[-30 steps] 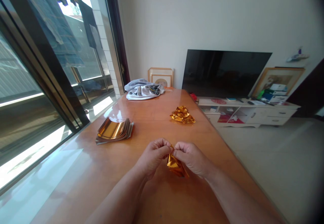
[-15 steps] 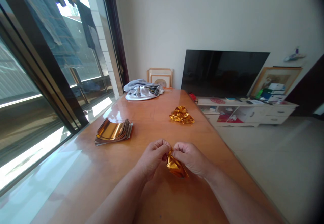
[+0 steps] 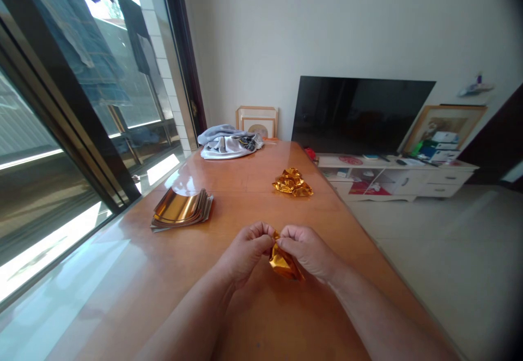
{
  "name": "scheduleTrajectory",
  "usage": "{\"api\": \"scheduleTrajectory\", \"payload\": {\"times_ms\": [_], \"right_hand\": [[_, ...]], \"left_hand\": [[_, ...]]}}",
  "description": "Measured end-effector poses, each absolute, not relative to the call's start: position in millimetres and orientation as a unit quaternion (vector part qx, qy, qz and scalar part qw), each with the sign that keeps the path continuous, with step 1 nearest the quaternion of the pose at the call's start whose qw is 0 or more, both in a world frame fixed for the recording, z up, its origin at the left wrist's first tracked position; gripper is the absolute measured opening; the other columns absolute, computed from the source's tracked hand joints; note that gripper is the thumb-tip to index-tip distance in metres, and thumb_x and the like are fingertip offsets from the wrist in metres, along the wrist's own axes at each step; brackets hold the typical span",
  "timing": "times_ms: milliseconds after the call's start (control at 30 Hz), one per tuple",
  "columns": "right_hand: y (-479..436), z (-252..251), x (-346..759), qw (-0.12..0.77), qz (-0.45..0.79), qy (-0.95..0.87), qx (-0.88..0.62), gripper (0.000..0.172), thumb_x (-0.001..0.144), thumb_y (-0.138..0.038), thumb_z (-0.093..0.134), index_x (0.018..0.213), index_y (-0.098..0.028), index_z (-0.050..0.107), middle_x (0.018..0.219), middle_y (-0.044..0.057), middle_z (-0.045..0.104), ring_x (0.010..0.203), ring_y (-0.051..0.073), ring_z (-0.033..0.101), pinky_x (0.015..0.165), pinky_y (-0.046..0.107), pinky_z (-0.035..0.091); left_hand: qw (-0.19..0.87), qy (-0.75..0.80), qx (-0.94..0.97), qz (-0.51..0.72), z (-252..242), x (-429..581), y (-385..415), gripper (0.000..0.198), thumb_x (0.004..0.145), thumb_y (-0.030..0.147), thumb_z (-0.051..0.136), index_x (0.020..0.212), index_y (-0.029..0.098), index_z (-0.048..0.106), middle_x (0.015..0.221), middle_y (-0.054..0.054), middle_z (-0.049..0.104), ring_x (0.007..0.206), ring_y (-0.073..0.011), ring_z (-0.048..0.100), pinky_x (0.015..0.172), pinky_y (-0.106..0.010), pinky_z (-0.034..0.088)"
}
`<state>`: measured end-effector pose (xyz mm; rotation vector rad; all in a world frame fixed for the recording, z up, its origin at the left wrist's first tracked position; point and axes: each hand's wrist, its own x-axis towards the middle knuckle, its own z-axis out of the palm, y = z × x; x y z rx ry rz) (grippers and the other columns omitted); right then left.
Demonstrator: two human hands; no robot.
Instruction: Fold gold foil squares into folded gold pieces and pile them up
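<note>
Between my two hands is a folded piece of shiny gold foil paper, pinched at its far end and hanging toward me just over the table. My left hand is closed, thumb and fingertips on the upper left of the foil. My right hand is closed too, pinching the same end from the right. The fingers hide the part they grip. To the left lies a curved stack of gold foil sheets. Beyond my hands sits a small heap of crumpled gold foil pieces.
The glossy wooden table stretches away from me, its right edge beside the tiled floor. A bundle of grey cloth lies at its far end. On the left is a glass sliding door; a television stands on a white cabinet.
Both hands stay pinched on the foil paper with only slight finger movement. The whole view has shifted a little; the stack and the crumpled heap lie as before.
</note>
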<state>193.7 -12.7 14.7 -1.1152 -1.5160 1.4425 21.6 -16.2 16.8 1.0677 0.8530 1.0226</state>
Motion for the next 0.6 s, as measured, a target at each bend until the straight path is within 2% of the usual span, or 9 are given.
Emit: {"api": "scheduleTrajectory", "payload": {"times_ms": [233,333,500,600], "right_hand": [[-11.8,14.7,194.5,0.374,0.579,-0.584,-0.429,0.023,0.081,-0.035,0.065,0.071,-0.018,0.052,0.061,-0.005,0.048,0.055,0.009,0.041,0.05,0.021,0.032],[-12.2,16.1,195.1,0.376,0.584,-0.584,-0.419,0.026,0.081,-0.037,0.067,0.072,-0.018,0.053,0.062,-0.005,0.048,0.057,0.009,0.041,0.052,0.022,0.033],[-9.3,13.2,197.5,0.362,0.617,-0.565,-0.412,0.031,0.084,-0.045,0.065,0.076,-0.017,0.057,0.065,-0.003,0.053,0.059,0.011,0.045,0.055,0.023,0.035],[-4.7,9.7,201.4,0.368,0.615,-0.564,-0.411,0.033,0.088,-0.048,0.061,0.075,-0.017,0.057,0.066,-0.003,0.052,0.06,0.011,0.044,0.057,0.024,0.035]], "left_hand": [[0.674,0.36,0.464,0.448,15.9,19.1,-16.4,0.011,0.073,0.012,0.065,0.082,0.015,0.06,0.071,0.001,0.058,0.066,-0.0097,0.05,0.065,-0.024,0.038],[0.675,0.357,0.468,0.445,18.1,19.9,-17.2,0.009,0.077,0.018,0.068,0.082,0.014,0.061,0.07,0.001,0.057,0.065,-0.0094,0.049,0.064,-0.024,0.037],[0.652,0.372,0.461,0.474,16.8,20.9,-14.3,0.022,0.078,0.03,0.074,0.08,0.015,0.058,0.067,0.002,0.056,0.062,-0.0093,0.047,0.061,-0.024,0.036],[0.611,0.402,0.454,0.509,12.7,18.7,-8.9,0.027,0.078,0.035,0.075,0.079,0.016,0.057,0.069,0.002,0.056,0.062,-0.0091,0.048,0.062,-0.023,0.037]]}}
